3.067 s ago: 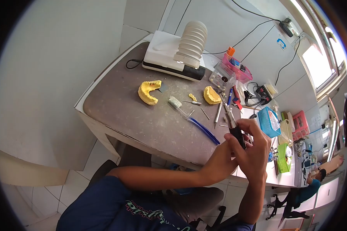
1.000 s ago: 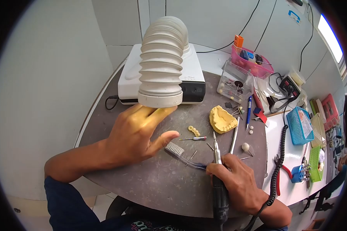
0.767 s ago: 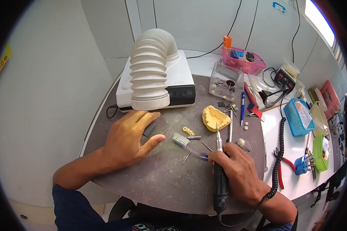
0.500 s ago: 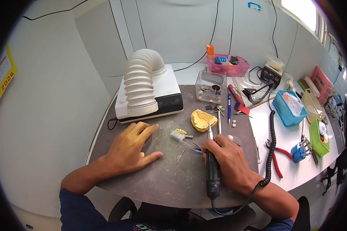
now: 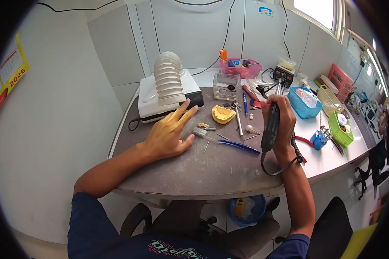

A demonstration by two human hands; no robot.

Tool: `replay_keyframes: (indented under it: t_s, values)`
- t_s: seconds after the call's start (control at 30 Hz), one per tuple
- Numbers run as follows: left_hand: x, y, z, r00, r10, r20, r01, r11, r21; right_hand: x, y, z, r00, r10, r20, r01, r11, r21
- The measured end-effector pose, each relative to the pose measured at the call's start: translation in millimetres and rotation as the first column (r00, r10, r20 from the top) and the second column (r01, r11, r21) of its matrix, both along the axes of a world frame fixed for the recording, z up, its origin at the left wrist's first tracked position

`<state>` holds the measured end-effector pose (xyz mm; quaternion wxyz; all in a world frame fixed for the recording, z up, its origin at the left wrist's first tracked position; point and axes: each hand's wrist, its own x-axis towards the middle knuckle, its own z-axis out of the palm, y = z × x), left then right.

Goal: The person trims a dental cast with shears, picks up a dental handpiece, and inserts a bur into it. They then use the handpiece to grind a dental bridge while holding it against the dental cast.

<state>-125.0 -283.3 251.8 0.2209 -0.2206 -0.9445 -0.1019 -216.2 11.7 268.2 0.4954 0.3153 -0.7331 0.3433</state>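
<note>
My right hand (image 5: 282, 118) is wrapped round a black rotary handpiece (image 5: 271, 128), raised over the right part of the grey mat, its coiled cord hanging by my wrist. My left hand (image 5: 166, 134) has its fingers spread, near the front of a white box (image 5: 149, 101) with a ribbed hose (image 5: 167, 77). A yellow dental cast (image 5: 223, 114) sits at the middle of the mat. Nearer me are a small row of yellowish teeth (image 5: 203, 125), a brush with a blue handle (image 5: 240, 146) and a thin metal bur (image 5: 206, 146).
Behind the cast stand a clear drawer box (image 5: 226, 91) and a pink basket (image 5: 250, 73). To the right are a control unit (image 5: 282, 76), a blue basket (image 5: 305, 111), a green basket (image 5: 346, 137) and a blue tool holder (image 5: 319, 141). A bin (image 5: 263, 210) stands below the table.
My right hand has lifted the handpiece away from the cast, up and to the right. My left hand has moved forward, towards the white box. The camera view has shifted.
</note>
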Motion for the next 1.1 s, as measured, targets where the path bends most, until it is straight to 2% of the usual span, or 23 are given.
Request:
replay_keyframes:
  t_s: [0.17, 0.33, 0.57, 0.63, 0.83, 1.1]
  values:
    - [-2, -4, -8, 0.999, 0.013, -0.031, -0.013, 1.000, -0.004, -21, 14, -7, 0.989, -0.119, -0.088, 0.114, 0.992, -0.055]
    - [-5, -6, -9, 0.999, 0.011, -0.037, -0.013, 0.999, -0.040, -26, 22, -8, 0.981, -0.175, -0.085, 0.170, 0.983, -0.061]
    - [-4, -9, -16, 0.995, 0.011, -0.104, -0.008, 1.000, 0.022, -32, 28, -15, 0.970, -0.237, -0.060, 0.236, 0.971, -0.031]
    - [-5, -10, -19, 0.986, -0.010, -0.169, 0.016, 0.999, 0.036, -29, 27, -15, 0.969, -0.245, -0.037, 0.245, 0.970, -0.011]
    - [-6, -9, -19, 0.988, -0.021, -0.151, 0.029, 0.998, 0.049, -31, 29, -17, 0.971, -0.229, -0.064, 0.231, 0.973, 0.025]
    - [-12, -3, -15, 0.982, -0.096, -0.165, 0.085, 0.994, -0.072, -31, 33, -19, 0.970, -0.242, -0.018, 0.241, 0.970, -0.017]
